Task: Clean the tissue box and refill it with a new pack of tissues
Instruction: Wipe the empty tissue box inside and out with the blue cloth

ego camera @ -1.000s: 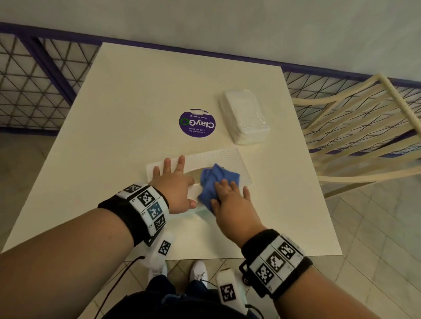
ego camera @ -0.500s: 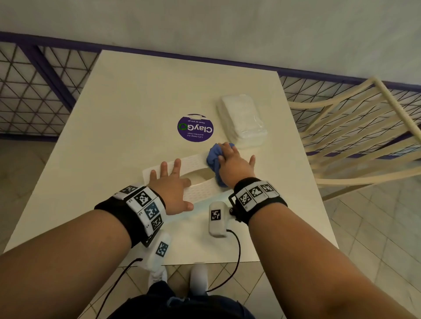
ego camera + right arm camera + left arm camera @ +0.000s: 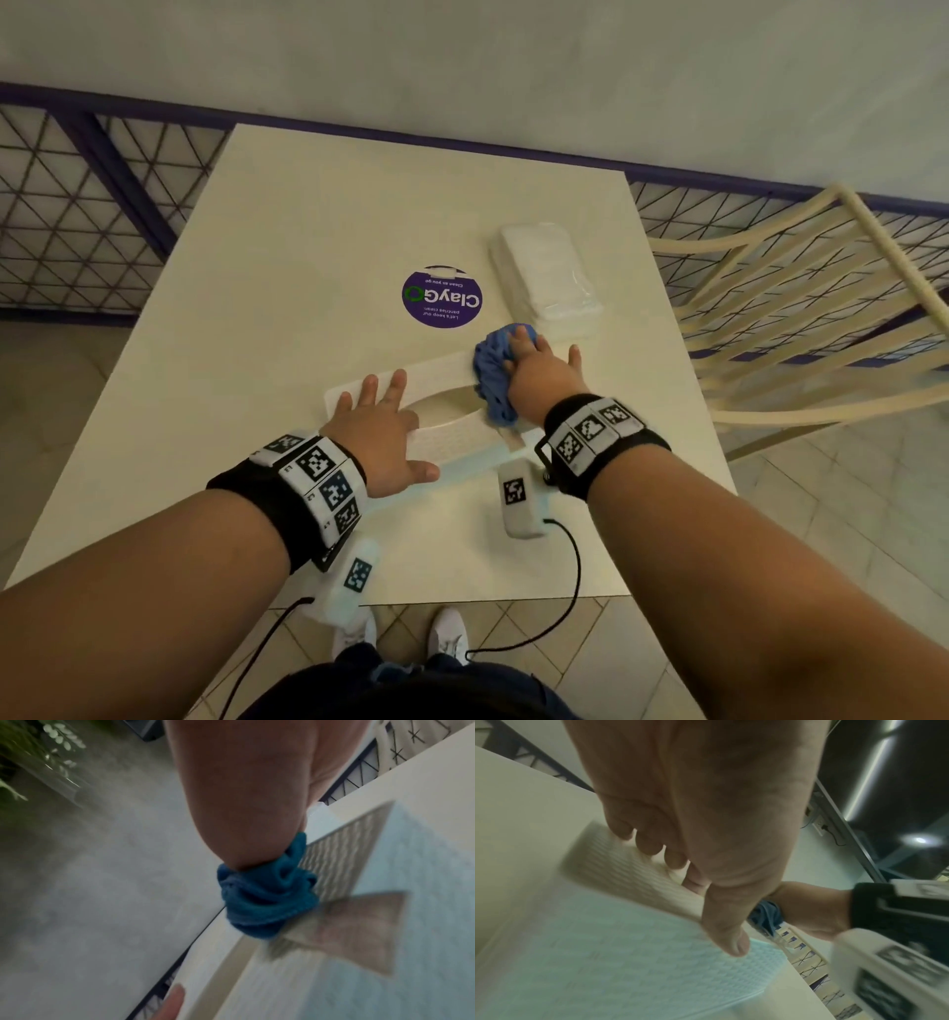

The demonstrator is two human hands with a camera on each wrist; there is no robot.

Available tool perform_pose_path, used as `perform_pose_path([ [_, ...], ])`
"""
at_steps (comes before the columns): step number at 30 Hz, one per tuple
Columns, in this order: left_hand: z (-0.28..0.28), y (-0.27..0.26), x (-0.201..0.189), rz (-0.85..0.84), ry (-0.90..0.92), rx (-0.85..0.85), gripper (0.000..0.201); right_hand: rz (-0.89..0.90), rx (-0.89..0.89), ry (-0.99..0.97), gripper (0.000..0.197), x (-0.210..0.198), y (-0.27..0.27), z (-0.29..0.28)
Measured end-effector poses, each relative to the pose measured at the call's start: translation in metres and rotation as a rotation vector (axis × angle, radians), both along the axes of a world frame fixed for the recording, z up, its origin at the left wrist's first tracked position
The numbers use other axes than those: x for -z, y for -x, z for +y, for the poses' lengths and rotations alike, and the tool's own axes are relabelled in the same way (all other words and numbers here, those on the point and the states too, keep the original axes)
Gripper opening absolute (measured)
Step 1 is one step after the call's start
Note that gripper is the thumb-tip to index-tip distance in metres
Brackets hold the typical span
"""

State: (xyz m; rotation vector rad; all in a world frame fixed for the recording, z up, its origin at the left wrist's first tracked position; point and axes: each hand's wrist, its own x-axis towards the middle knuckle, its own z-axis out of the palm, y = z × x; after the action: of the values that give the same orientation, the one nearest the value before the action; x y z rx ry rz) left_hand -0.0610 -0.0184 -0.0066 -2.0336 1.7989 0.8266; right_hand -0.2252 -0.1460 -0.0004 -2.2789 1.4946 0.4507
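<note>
Your left hand (image 3: pixel 377 437) lies flat, fingers spread, on the embossed white tissue box (image 3: pixel 447 442); your right hand (image 3: pixel 539 375) presses a crumpled blue cloth (image 3: pixel 493 380) onto it, fingers straight.

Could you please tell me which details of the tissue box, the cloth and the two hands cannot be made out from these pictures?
- Tissue box: its inside, hidden in every view.
- Blue cloth: head view, the right hand covers part; its underside is unseen.
- Right hand's grip: right wrist view, fingertips hidden behind the hand and cloth.
- Left hand: left wrist view, motion blur smears the box's pattern.
- Tissue pack: any label is too small.
</note>
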Motion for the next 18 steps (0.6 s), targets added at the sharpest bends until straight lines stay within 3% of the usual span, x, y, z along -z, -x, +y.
perform_pose_path([
  [4, 0.002, -0.003, -0.005, 0.106, 0.051, -0.1, 0.078, -0.023, 0.017, 0.01, 0.063, 0.002, 0.023, 0.029],
  [7, 0.002, -0.001, -0.008, 0.125, 0.071, -0.173, 0.1, -0.058, 0.036, -0.078, 0.068, 0.001, 0.011, 0.063],
  [12, -0.006, -0.009, -0.009, 0.071, 0.064, -0.163, 0.116, -0.083, -0.179, -0.104, 0.068, 0.011, -0.027, 0.103],
  [15, -0.006, -0.011, -0.013, 0.035, 0.052, -0.099, 0.125, -0.145, -0.235, -0.02, 0.061, 0.015, 0.005, 0.091],
  [18, -0.005, -0.01, -0.013, 0.041, 0.023, -0.103, 0.122, -0.132, -0.149, 0.036, 0.064, 0.016, 0.048, 0.065],
])
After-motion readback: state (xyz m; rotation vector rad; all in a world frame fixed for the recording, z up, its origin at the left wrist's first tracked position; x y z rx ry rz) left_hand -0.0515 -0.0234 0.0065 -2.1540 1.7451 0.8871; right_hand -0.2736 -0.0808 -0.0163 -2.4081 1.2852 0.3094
